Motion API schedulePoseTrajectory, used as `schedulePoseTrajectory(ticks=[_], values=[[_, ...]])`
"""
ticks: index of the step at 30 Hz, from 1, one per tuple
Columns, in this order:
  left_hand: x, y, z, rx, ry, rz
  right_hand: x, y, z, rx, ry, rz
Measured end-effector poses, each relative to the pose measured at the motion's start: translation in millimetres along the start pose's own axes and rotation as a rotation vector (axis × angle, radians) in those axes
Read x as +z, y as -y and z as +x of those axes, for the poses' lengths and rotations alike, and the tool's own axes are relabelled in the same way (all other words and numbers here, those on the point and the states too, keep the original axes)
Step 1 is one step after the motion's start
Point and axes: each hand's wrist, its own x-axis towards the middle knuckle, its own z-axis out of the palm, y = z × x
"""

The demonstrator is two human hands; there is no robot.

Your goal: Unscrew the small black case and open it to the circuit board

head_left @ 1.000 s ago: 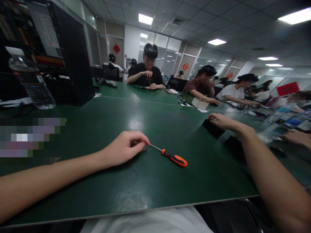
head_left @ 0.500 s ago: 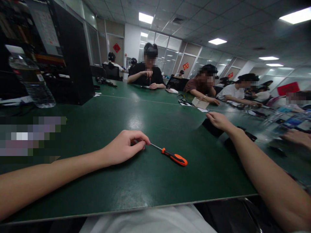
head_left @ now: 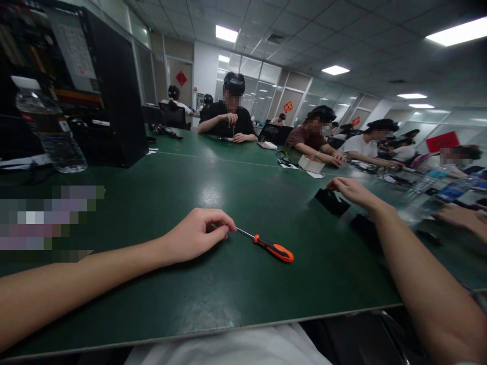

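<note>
On the smooth, glossy green tabletop (head_left: 243, 284), the left hand (head_left: 194, 235) curls, fingers (head_left: 222, 230) pinching the thin steel tip of an orange-and-black screwdriver (head_left: 272, 248). The right hand (head_left: 352, 190) lies with fingers loosely spread on a flat black rectangular object (head_left: 332, 201).

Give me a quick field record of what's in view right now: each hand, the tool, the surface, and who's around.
left hand: rests on the table, fingertips pinched at the metal tip of the screwdriver
right hand: stretched out, fingers on a black object
screwdriver: orange and black handle, lying flat, handle away from the left hand
table: dark green
bottle: clear, far left
others: several people seated along the far side
</note>
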Motion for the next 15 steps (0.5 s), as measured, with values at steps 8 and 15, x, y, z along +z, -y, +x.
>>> schedulePoseTrajectory(ticks=[8,15], values=[[0.1,1.2,-0.3,0.006,0.005,0.014,0.5,-0.4,-7.9,0.034,0.131,-0.023],[-0.7,-2.9,0.7,0.095,0.002,0.118,3.4,-25.6,2.5,0.183,0.114,-0.21]])
